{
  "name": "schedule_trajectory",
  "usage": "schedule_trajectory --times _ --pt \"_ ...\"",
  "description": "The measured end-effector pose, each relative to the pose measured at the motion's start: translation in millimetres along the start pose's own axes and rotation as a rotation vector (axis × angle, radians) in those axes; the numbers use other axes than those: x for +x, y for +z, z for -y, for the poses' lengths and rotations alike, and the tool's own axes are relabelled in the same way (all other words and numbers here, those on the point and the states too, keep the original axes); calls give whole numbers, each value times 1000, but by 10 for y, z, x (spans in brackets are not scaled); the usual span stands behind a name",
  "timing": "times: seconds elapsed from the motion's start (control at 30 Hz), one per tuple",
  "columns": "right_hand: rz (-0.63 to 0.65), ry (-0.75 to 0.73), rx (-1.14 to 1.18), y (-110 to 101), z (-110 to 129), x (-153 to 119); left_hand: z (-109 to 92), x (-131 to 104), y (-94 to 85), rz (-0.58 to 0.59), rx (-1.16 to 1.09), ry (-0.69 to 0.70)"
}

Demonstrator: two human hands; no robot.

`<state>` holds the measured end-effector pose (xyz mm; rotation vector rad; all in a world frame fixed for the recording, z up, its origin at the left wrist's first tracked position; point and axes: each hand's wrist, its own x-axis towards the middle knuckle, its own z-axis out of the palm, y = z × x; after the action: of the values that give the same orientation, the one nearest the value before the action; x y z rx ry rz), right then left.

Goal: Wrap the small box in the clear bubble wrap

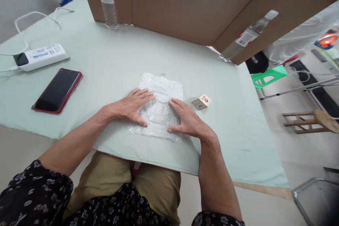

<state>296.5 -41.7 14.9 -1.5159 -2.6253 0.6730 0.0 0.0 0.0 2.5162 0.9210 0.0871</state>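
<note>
A sheet of clear bubble wrap (158, 113) lies flat on the pale green tablecloth (119, 60), close to the front edge. My left hand (132, 106) rests on its left side, fingers spread and pointing right. On the right side of the sheet lies my right hand (186, 118), its thumb apart from the other fingers. Both palms face down, and neither hand grips anything. A small cream and brown box (201, 101) sits just right of the wrap, beyond my right hand, touching neither.
A phone with a red case (57, 91) and a white power strip (43, 56) with cables lie at the left. Cardboard panels (172, 3) stand at the back, with water bottles (107, 1) (246, 37) against them. A wooden stool (315, 122) is off to the right.
</note>
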Motion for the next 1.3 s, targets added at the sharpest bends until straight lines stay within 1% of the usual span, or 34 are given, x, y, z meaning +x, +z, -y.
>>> schedule_trajectory --times 0.1,0.27,0.33,0.43,0.5,0.57,0.6,0.63,0.7,0.73,0.77,0.8,0.83,0.9,0.93,0.97,1.03,1.1,1.13,1.2,1.27,1.3 --pt "10 4 1 -10 0 -6 15 -3 3 -3 10 -6" --pt "-5 -16 9 -22 -65 -32 23 -25 -40 -5 7 -30" --pt "-5 -18 9 -21 -84 -40 4 -20 -49 -56 -4 -40" --pt "-19 -19 13 -10 -79 -42 -43 9 -28 -197 -15 -35" --pt "-32 -19 22 -11 -57 -36 -75 27 -3 -230 -16 -1" --pt "-94 -22 38 -31 -38 -31 -96 33 17 -190 -9 28" --pt "-165 -22 46 -48 -39 -31 -103 32 22 -162 -4 33" --pt "-269 -13 51 -70 -51 -35 -106 29 24 -140 1 32" --pt "-538 65 39 -116 -126 -56 -107 21 19 -118 6 24" --pt "-661 142 23 -135 -190 -73 -105 17 16 -112 4 21" --pt "-756 243 3 -148 -270 -93 -102 15 13 -109 0 20" --pt "-798 358 -13 -156 -358 -113 -99 13 11 -107 -5 21" --pt "-791 469 -15 -159 -449 -132 -96 12 10 -108 -10 23" --pt "-706 627 17 -156 -600 -157 -92 12 11 -114 -24 25" --pt "-662 668 44 -156 -644 -160 -92 13 12 -119 -31 25" --pt "-643 677 74 -161 -658 -158 -92 13 11 -121 -35 22" --pt "-688 621 144 -180 -592 -134 -99 14 4 -111 -38 7" --pt "-782 487 232 -195 -413 -90 -109 16 -10 -84 -35 -14" --pt "-803 407 279 -190 -296 -62 -115 17 -17 -70 -34 -22" --pt "-779 243 331 -142 -45 5 -121 19 -28 -55 -34 -33" --pt "-708 108 310 -44 176 82 -115 21 -27 -62 -38 -37" --pt "-651 46 270 16 260 123 -108 21 -21 -70 -40 -36"
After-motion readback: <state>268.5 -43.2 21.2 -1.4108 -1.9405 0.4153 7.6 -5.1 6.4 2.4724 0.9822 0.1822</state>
